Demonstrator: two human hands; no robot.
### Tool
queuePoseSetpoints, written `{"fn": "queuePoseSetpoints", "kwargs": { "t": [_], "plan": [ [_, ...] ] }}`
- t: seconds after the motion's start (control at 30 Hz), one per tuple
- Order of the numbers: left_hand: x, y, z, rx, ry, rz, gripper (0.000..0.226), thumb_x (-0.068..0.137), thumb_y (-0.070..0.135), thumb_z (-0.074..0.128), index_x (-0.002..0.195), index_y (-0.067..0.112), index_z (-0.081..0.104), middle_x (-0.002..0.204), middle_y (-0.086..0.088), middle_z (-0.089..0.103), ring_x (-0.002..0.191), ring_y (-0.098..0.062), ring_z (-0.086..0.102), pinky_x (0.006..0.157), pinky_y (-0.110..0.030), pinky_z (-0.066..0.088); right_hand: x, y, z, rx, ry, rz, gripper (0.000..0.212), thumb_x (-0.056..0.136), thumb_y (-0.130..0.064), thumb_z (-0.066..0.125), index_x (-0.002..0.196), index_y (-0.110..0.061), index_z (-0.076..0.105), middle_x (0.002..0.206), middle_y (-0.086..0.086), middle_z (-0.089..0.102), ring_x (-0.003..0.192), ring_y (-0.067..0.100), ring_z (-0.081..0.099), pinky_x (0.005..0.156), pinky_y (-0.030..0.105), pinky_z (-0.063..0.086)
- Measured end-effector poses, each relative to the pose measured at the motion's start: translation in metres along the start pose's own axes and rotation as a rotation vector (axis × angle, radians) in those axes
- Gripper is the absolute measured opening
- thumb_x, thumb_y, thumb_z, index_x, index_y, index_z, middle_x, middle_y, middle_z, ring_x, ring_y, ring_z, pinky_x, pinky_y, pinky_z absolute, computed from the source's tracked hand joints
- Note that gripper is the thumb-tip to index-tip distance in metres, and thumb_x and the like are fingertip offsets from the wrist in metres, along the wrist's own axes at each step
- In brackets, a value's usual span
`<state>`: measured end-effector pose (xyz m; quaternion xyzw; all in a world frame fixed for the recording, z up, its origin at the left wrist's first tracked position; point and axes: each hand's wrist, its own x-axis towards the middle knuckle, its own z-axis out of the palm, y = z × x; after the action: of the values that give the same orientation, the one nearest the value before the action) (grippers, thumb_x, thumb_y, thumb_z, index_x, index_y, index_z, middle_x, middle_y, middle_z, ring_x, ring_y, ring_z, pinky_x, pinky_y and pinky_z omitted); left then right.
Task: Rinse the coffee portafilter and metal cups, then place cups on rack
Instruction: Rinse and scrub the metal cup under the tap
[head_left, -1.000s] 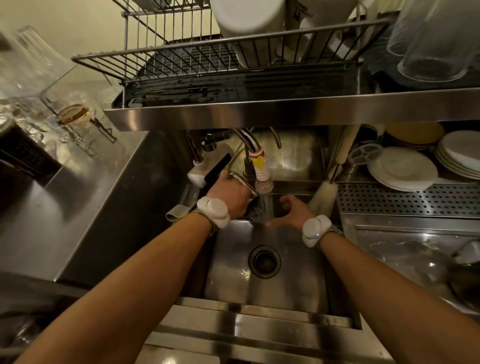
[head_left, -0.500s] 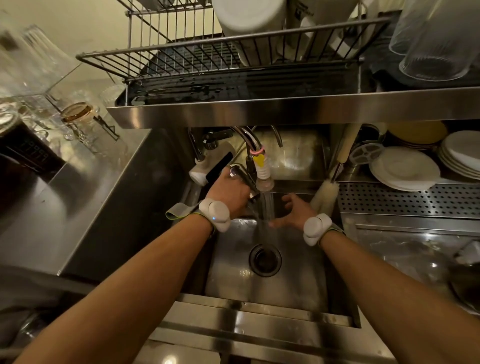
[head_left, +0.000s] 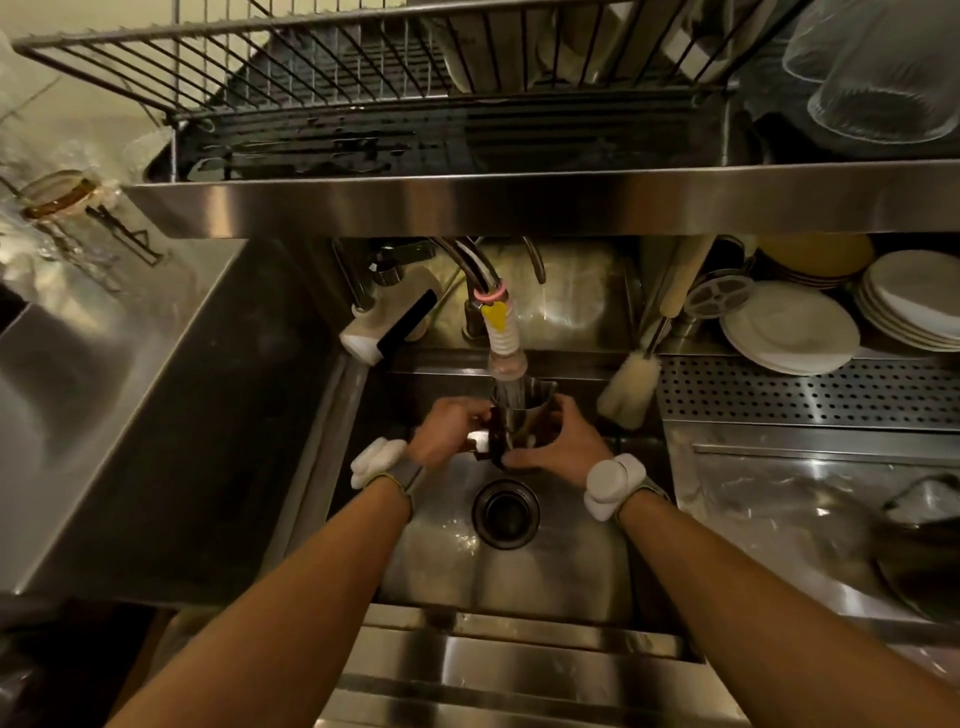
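We have the metal cup held over the sink, at 12 o'clock from the drain, mouth up and directly under the tap nozzle. Water runs into it.

The left hand is curled on the cup's 9 o'clock side. It may be on a handle, we cannot tell. The right hand wraps the 3 o'clock side, fingers round the wall and thumb across the lower front. Both grip firmly, neither is open. We see no portafilter.

Step, as we judge it: rinsing, with the rack placing not yet done.

Risks from here:
- Wet steel and wet fingers. If one hand lets go to swirl or tip, the cup could slip and drop into the sink.
- The stream lands close to the rim. A slight tilt would likely throw spray onto the bench at 9 o'clock or the plates at 3 o'clock.
- The nozzle sits just above the cup mouth, so a straight lift would knock it. We would pull back toward 6 o'clock first.
- The rack is at 12 o'clock, above and behind the steel shelf edge. A careless lift could clip that edge.
- The rack's 1 to 2 o'clock part looks crowded with white vessels and upturned glasses. The 10 to 11 o'clock part looks freer.
- The bottle brush leans at the cup's 2 o'clock, and a right-hand swing could knock it.
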<state>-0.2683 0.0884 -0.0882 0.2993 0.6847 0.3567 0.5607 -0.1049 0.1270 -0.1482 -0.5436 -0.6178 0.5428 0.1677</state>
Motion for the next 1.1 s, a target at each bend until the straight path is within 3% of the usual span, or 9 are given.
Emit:
{"fn": "queuePoseSetpoints", "kwargs": {
  "t": [0.13, 0.23, 0.33, 0.5, 0.67, 0.8, 0.9, 1.03, 1.1],
  "plan": [
    [-0.003, 0.001, -0.006, -0.098, 0.000, -0.080, 0.020, 0.091, 0.015, 0.049, 0.076, 0.012, 0.062, 0.078, -0.008, 0.057, 0.074, -0.018, 0.056, 0.073, -0.030, 0.039, 0.005, -0.016, 0.010, 0.022, 0.035, -0.026, 0.108, 0.039, -0.049, 0.085, 0.129, -0.019, 0.036, 0.120, -0.002, 0.056, 0.105, 0.015, 0.054, 0.083, 0.024, 0.044],
    [0.001, 0.004, -0.021, 0.106, 0.101, -0.066, 0.040, 0.096, 0.035, 0.046, 0.109, 0.003, 0.065, 0.102, -0.012, 0.064, 0.096, -0.026, 0.060, 0.082, -0.032, 0.043, 0.007, -0.021, 0.012, -0.058, 0.052, -0.053, 0.102, 0.041, -0.043, 0.086, 0.127, -0.018, 0.038, 0.120, 0.001, 0.057, 0.103, 0.016, 0.055, 0.082, 0.024, 0.045],
    [0.007, 0.001, -0.033, 0.239, 0.214, 0.014, 0.051, 0.097, 0.042, 0.042, 0.111, -0.002, 0.063, 0.116, -0.020, 0.064, 0.111, -0.035, 0.059, 0.101, -0.044, 0.044, 0.010, -0.024, 0.010, 0.027, 0.243, -0.048, 0.092, 0.049, -0.031, 0.089, 0.124, -0.016, 0.039, 0.121, 0.005, 0.057, 0.109, 0.023, 0.055, 0.087, 0.028, 0.046],
    [0.009, -0.005, -0.039, 0.391, 0.241, 0.080, 0.048, 0.096, 0.044, 0.041, 0.100, 0.003, 0.066, 0.110, -0.020, 0.067, 0.108, -0.034, 0.060, 0.097, -0.040, 0.044, 0.008, -0.030, 0.026, -0.124, 0.061, -0.120, 0.097, 0.045, -0.028, 0.090, 0.127, -0.018, 0.038, 0.117, 0.000, 0.058, 0.106, 0.019, 0.056, 0.081, 0.021, 0.044],
    [0.009, -0.013, -0.046, 0.385, 0.203, 0.091, 0.049, 0.096, 0.044, 0.041, 0.099, 0.003, 0.068, 0.106, -0.020, 0.068, 0.104, -0.035, 0.062, 0.097, -0.045, 0.046, 0.006, -0.017, 0.024, 0.037, 0.245, -0.027, 0.091, 0.049, -0.024, 0.090, 0.123, -0.016, 0.037, 0.121, 0.003, 0.056, 0.109, 0.022, 0.054, 0.085, 0.023, 0.042],
    [0.010, -0.019, -0.048, 0.391, 0.140, 0.079, 0.048, 0.096, 0.045, 0.040, 0.095, 0.006, 0.068, 0.100, -0.016, 0.071, 0.100, -0.030, 0.064, 0.097, -0.045, 0.047, 0.006, -0.018, 0.021, -0.090, 0.098, -0.057, 0.090, 0.043, -0.032, 0.090, 0.118, -0.020, 0.040, 0.117, 0.000, 0.058, 0.105, 0.020, 0.057, 0.081, 0.023, 0.043],
    [0.010, -0.021, -0.045, 0.397, 0.099, 0.077, 0.046, 0.096, 0.048, 0.040, 0.092, 0.012, 0.067, 0.099, -0.014, 0.071, 0.095, -0.027, 0.065, 0.096, -0.044, 0.049, 0.006, -0.013, 0.021, 0.011, 0.226, -0.010, 0.091, 0.047, -0.031, 0.089, 0.121, -0.017, 0.038, 0.123, 0.006, 0.056, 0.108, 0.024, 0.056, 0.083, 0.024, 0.043],
    [0.007, -0.021, -0.038, 0.395, 0.072, 0.103, 0.047, 0.096, 0.047, 0.039, 0.093, 0.010, 0.067, 0.100, -0.017, 0.071, 0.093, -0.029, 0.067, 0.096, -0.044, 0.049, 0.006, -0.017, 0.019, -0.056, 0.123, -0.044, 0.099, 0.040, -0.038, 0.086, 0.125, -0.017, 0.039, 0.121, 0.004, 0.058, 0.104, 0.018, 0.056, 0.080, 0.021, 0.043],
    [0.006, -0.023, -0.038, 0.397, 0.070, 0.097, 0.051, 0.096, 0.048, 0.037, 0.102, 0.008, 0.067, 0.101, -0.015, 0.071, 0.096, -0.029, 0.066, 0.096, -0.044, 0.049, 0.008, -0.017, 0.020, -0.006, 0.198, -0.028, 0.096, 0.043, -0.035, 0.087, 0.124, -0.016, 0.039, 0.121, 0.005, 0.057, 0.106, 0.021, 0.055, 0.082, 0.024, 0.044]
  ]
}}
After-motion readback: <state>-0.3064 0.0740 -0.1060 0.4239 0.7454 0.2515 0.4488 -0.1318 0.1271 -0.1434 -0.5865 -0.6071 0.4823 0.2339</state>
